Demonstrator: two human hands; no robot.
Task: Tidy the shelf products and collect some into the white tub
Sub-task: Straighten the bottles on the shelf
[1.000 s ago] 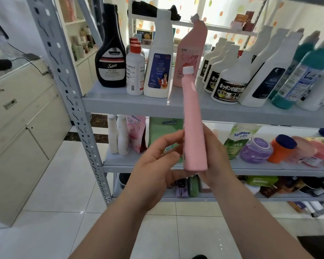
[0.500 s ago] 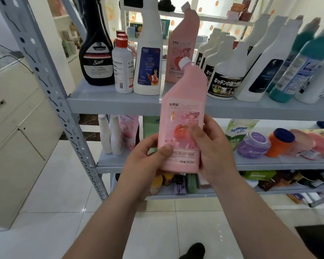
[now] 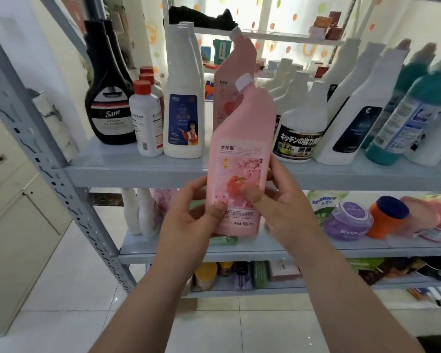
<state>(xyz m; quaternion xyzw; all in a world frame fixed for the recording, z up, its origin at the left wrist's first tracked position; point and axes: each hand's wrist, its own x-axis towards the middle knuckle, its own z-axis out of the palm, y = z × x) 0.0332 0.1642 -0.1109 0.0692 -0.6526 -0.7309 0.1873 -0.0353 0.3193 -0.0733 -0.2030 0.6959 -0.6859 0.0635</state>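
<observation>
Both hands hold the pink bottle [image 3: 237, 159] upright in front of the shelf [image 3: 127, 171], its label facing the camera and its white cap tipped toward 1 o'clock. The left hand [image 3: 189, 225] grips the lower left edge, fingers [image 3: 195, 186] curled behind it. The right hand [image 3: 283, 210] clasps the right side, thumb across the label. A matching pink bottle on the shelf [image 3: 229, 93] stands at 12 o'clock, and a white bottle [image 3: 183, 118] at 10 o'clock.

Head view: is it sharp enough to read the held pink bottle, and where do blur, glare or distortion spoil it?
In the head view the pink bottle is fairly sharp at its label, 500ml legible; the teal bottles at the right edge are smeared; the window behind the shelves is blown out; the wide lens slants the grey shelf upright at left.
</observation>
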